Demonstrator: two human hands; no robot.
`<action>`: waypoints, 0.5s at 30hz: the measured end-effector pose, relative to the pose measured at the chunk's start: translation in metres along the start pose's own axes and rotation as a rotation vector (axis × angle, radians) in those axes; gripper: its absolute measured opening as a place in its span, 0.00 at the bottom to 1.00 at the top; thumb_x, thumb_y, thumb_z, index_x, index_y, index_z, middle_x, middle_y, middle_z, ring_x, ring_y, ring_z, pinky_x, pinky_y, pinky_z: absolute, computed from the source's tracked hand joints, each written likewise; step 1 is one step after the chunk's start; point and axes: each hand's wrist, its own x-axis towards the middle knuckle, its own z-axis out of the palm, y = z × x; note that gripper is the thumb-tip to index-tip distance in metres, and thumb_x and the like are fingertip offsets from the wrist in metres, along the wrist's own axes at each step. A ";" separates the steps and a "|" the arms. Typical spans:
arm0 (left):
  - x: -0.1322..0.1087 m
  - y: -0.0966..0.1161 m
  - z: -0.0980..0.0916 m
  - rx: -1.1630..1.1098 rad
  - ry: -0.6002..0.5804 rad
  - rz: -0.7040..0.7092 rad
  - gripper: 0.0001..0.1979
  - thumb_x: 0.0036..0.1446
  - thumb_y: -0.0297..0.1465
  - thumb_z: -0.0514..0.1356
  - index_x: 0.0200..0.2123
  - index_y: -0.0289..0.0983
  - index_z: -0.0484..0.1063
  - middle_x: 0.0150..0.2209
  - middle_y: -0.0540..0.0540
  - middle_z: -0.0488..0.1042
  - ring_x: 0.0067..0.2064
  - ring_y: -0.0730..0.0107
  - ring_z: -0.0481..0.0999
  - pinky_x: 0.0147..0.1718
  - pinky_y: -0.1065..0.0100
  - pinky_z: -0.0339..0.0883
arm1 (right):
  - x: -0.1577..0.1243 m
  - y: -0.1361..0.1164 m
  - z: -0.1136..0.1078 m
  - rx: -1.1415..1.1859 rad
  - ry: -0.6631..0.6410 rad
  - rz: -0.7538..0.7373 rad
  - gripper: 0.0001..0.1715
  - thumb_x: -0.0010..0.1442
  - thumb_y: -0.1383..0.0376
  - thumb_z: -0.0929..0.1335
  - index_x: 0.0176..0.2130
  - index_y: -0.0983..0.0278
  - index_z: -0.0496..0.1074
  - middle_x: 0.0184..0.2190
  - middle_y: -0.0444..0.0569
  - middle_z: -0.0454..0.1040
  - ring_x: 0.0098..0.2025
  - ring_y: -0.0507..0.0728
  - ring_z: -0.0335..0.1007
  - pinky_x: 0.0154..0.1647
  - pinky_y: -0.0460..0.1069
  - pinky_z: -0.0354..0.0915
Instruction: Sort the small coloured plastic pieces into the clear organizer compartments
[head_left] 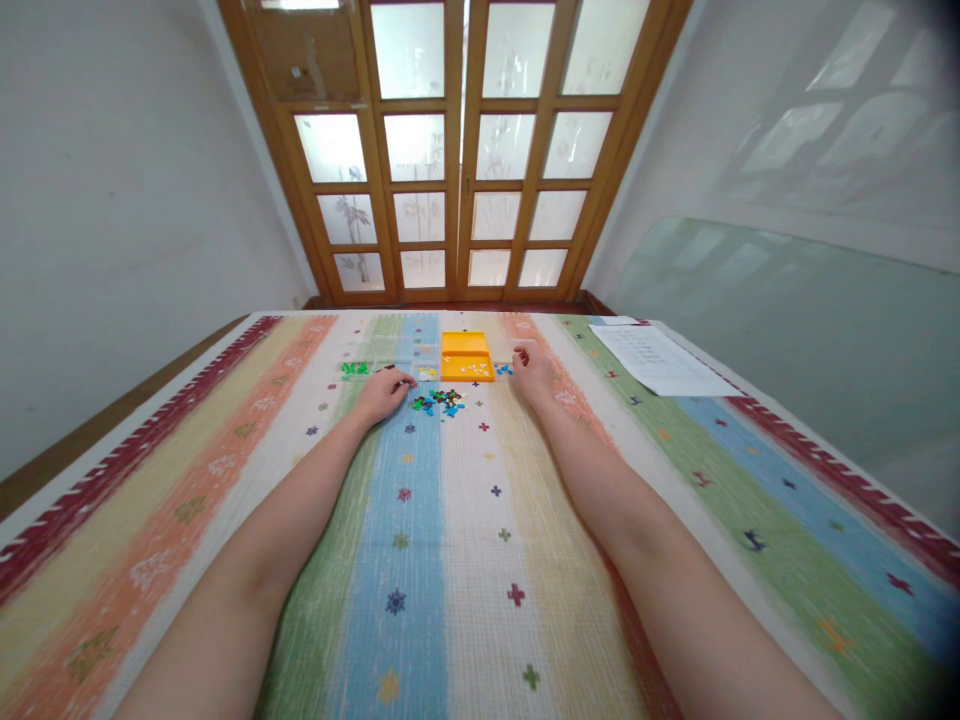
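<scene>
Both my arms stretch far forward over a striped cloth (450,540). My left hand (384,392) rests knuckles up with fingers curled, just left of a small heap of mixed coloured pieces (439,402). My right hand (531,372) lies with curled fingers beside the right end of an orange tray (465,347), close to a few blue pieces (504,370). White pieces (472,369) lie in the tray's near compartment. Green pieces (355,369) sit in a clear compartment to the left. Whether either hand holds a piece is too small to make out.
A printed paper sheet (660,360) lies at the far right of the cloth. A wooden door with frosted glass panes (457,150) stands behind the table. White walls flank both sides, and a glass panel (787,330) leans at right.
</scene>
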 end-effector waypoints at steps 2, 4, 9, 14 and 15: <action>0.000 0.005 0.000 0.032 0.028 0.057 0.13 0.66 0.34 0.56 0.45 0.41 0.81 0.44 0.42 0.80 0.50 0.56 0.74 0.55 0.55 0.66 | 0.000 0.003 0.000 -0.012 0.031 0.000 0.16 0.64 0.64 0.62 0.45 0.62 0.76 0.39 0.53 0.79 0.40 0.61 0.71 0.43 0.53 0.64; 0.001 0.013 0.001 0.038 0.027 0.108 0.12 0.66 0.33 0.57 0.44 0.41 0.81 0.45 0.42 0.79 0.52 0.55 0.73 0.57 0.54 0.65 | 0.000 0.004 0.000 -0.016 0.040 -0.016 0.16 0.64 0.65 0.61 0.44 0.62 0.76 0.40 0.54 0.79 0.42 0.62 0.71 0.44 0.53 0.64; 0.002 0.041 0.003 0.003 -0.101 0.230 0.10 0.65 0.32 0.58 0.41 0.42 0.81 0.45 0.43 0.79 0.52 0.56 0.73 0.58 0.55 0.64 | -0.001 0.002 0.001 -0.011 0.025 -0.048 0.15 0.64 0.65 0.62 0.44 0.62 0.76 0.41 0.54 0.79 0.42 0.61 0.72 0.43 0.53 0.63; 0.001 0.069 0.003 0.037 -0.257 0.364 0.09 0.65 0.33 0.59 0.40 0.42 0.80 0.42 0.43 0.78 0.49 0.57 0.73 0.57 0.55 0.63 | -0.002 0.001 0.001 0.007 0.030 -0.041 0.15 0.63 0.65 0.62 0.43 0.62 0.76 0.41 0.53 0.79 0.41 0.61 0.72 0.42 0.52 0.63; 0.000 0.072 0.003 0.061 -0.277 0.388 0.08 0.64 0.33 0.60 0.39 0.41 0.80 0.41 0.43 0.78 0.48 0.57 0.73 0.55 0.56 0.63 | -0.002 0.001 0.002 0.013 0.031 -0.038 0.14 0.63 0.65 0.62 0.43 0.62 0.77 0.41 0.53 0.80 0.40 0.61 0.72 0.42 0.52 0.63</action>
